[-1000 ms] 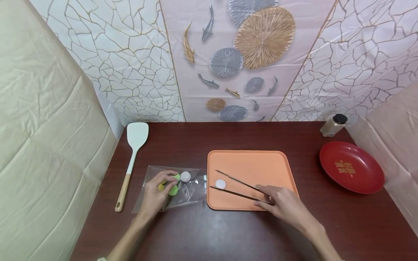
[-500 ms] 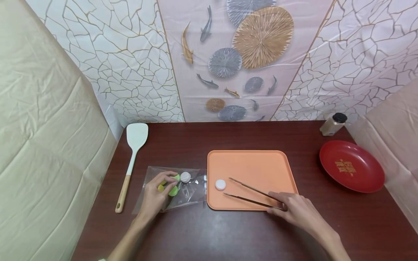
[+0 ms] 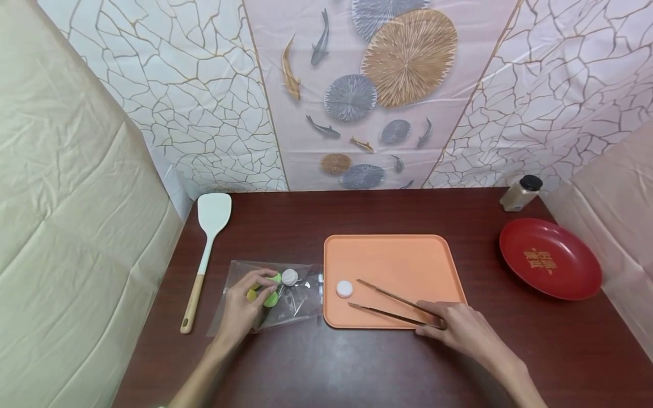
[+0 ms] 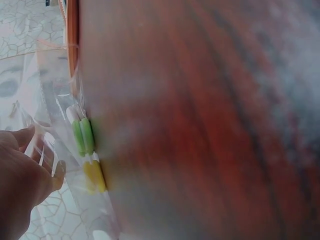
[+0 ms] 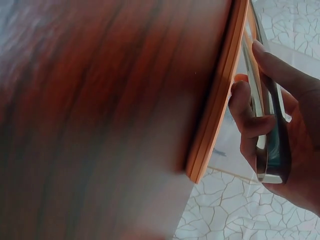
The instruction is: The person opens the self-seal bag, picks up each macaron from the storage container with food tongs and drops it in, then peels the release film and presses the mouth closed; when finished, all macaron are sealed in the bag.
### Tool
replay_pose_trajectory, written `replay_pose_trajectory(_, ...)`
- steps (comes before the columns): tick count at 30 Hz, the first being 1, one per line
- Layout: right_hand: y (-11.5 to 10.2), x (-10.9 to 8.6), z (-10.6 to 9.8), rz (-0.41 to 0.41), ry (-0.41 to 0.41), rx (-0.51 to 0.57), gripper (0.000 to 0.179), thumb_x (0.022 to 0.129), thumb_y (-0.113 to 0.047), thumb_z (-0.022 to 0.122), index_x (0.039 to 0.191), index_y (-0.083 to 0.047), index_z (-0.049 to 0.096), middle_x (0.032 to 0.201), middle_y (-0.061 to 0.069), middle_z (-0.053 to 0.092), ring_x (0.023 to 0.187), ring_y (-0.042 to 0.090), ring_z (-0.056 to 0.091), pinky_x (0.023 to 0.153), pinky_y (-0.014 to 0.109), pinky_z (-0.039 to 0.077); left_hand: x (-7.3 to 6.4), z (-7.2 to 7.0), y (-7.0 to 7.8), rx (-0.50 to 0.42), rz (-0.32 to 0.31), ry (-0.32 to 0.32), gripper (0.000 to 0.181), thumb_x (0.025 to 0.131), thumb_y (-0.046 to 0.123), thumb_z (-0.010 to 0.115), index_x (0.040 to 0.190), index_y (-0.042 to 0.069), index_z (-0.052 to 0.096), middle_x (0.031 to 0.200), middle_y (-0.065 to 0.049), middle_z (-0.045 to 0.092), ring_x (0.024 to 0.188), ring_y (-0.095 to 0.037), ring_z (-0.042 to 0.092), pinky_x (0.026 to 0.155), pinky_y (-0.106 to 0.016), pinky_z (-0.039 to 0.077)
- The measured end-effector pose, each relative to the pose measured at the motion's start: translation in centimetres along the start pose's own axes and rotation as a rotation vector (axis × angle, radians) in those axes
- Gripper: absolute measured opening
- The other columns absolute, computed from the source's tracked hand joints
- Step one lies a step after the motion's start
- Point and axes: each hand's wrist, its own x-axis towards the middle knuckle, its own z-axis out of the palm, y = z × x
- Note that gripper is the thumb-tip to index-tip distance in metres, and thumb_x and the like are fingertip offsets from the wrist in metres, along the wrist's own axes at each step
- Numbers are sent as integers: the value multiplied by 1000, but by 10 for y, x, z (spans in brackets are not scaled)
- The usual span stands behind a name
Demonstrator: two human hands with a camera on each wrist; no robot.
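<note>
My left hand (image 3: 241,303) pinches the upper film of a clear plastic bag (image 3: 306,303) lying on the table. Inside the bag are green (image 4: 83,136), yellow (image 4: 95,176) and white (image 3: 289,277) round pieces like small macarons; my fingers cover part of them in the head view. My right hand (image 3: 461,328) grips long metal tongs (image 5: 272,145) near their bent end, their two arms spread apart over the orange tray (image 3: 398,255). Just left of the tong tips, one white round piece (image 3: 344,289) sits on the tray, touched by neither tip.
A white spatula (image 3: 209,243) with a wooden handle lies at the left. To the right are a red plate (image 3: 566,255) with gold characters and a small black-capped jar (image 3: 519,194). Patterned cloth stands behind the table.
The tongs, spread either side of the white piece a second ago, have drawn back to the right with my right hand. The piece stays on the tray. My left hand holds its place.
</note>
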Motion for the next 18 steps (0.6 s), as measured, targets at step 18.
replay_pose_trajectory(18,-21,16,6,-134,104,32,28,88,-33,93,113,-25,83,67,-26,45,64,-3,42,55,23,35,0,1,1,-9,33,10,18,87,-15,82,94,1,76,118,-13,81,112,-39,77,107,-8,46)
